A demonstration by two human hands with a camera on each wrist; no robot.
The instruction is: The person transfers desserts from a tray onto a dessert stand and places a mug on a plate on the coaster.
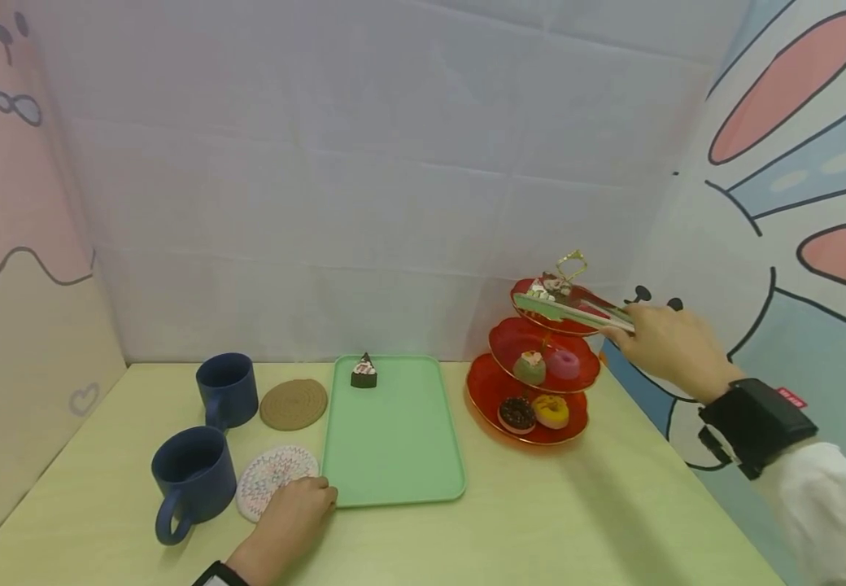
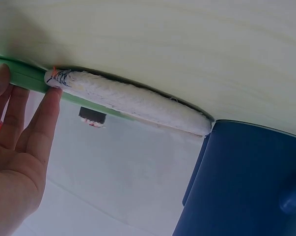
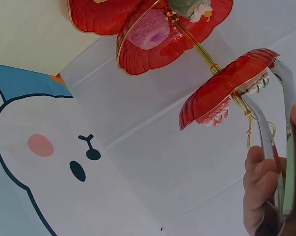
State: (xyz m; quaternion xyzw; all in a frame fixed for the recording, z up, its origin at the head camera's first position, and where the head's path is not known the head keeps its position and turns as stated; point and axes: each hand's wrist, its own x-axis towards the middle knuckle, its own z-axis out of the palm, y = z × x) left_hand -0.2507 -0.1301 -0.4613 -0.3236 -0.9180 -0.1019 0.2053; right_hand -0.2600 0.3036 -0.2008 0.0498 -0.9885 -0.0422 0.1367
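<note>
My right hand (image 1: 668, 342) holds a pair of tongs (image 1: 577, 312), also visible in the right wrist view (image 3: 288, 142). The tongs reach over the top plate (image 3: 226, 86) of a red three-tier stand, one arm on each side of a cake slice (image 3: 255, 83) with white cream. My left hand (image 1: 294, 517) grips the near left corner of a green tray (image 1: 397, 443), thumb and fingertips at its rim in the left wrist view (image 2: 25, 142). On the tray's far left lies a chocolate cake slice (image 1: 364, 374).
A green cupcake (image 1: 529, 368) and purple donut (image 1: 563, 364) sit on the middle plate. Below them are a chocolate donut (image 1: 516, 415) and yellow donut (image 1: 551, 411). At left stand two blue mugs (image 1: 228, 387), beside a brown coaster (image 1: 294, 404) and white patterned coaster (image 1: 265, 480).
</note>
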